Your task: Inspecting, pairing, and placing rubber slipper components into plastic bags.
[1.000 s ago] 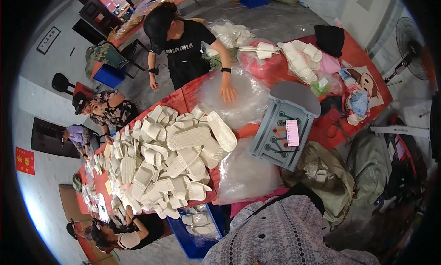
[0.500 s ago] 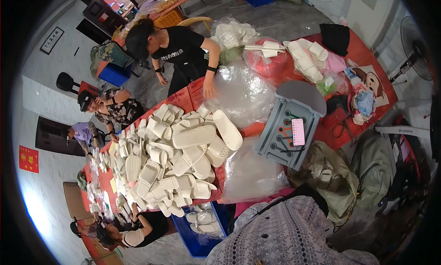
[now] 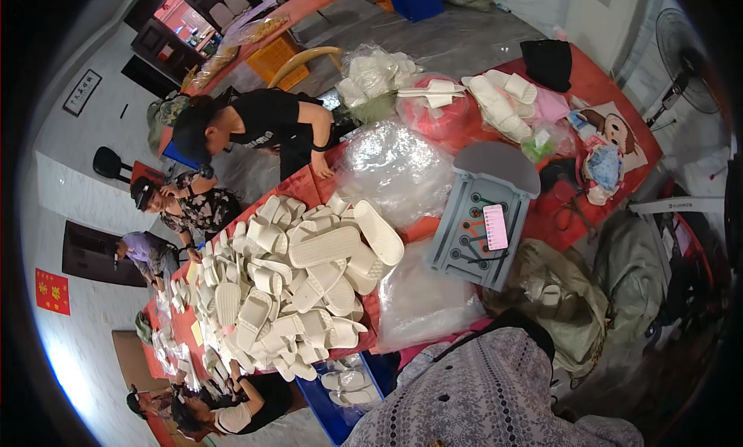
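Neither my left hand nor my right hand shows; only my grey patterned clothing (image 3: 457,393) fills the lower edge. In front of it lies a stack of clear plastic bags (image 3: 426,292) on the table. To its left rises a large heap of cream slippers (image 3: 325,247), piled loosely with soles and straps facing all ways. A grey plastic case (image 3: 453,250) with a tool pattern stands right of the bags, and a phone (image 3: 494,227) with a lit screen rests on it. Farther back is another pile of clear bags (image 3: 398,168).
Across the red-covered table (image 3: 557,222) a person in black (image 3: 267,130) leans over, a hand at the edge. Other people work at the far left. A blue crate (image 3: 321,412) holds bagged slippers. Woven sacks (image 3: 553,308) and a fan (image 3: 685,68) stand at right.
The person in black has shifted left and bent lower, drawing a hand back from the far bags toward the table edge. My view has tilted slightly; the slippers and case look unmoved.
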Tool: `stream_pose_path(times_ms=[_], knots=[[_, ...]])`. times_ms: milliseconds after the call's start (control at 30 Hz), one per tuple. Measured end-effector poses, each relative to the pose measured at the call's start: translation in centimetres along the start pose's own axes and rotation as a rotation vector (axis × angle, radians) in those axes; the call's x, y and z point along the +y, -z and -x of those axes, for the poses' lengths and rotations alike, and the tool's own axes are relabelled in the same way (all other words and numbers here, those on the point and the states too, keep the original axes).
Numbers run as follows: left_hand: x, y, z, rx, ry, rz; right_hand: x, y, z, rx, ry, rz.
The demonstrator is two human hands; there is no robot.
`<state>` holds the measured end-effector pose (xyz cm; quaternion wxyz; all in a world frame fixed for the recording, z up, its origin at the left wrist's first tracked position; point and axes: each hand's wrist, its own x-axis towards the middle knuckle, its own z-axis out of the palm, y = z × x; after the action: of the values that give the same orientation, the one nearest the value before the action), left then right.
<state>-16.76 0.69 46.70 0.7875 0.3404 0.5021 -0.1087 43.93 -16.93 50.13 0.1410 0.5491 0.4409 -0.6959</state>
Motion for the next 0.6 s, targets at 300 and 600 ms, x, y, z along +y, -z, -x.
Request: stream_pose_path(times_ms=[300,600], knots=[[0.8,-0.5,-1.5,-0.043,0.022,0.042,0.7,0.6,1.4,-0.024,-0.070,0.032],[-1.6,-2.7,-0.5,-0.027,0.046,0.159,0.3,2.5,1.8,-0.111,-0.118,0.133]])
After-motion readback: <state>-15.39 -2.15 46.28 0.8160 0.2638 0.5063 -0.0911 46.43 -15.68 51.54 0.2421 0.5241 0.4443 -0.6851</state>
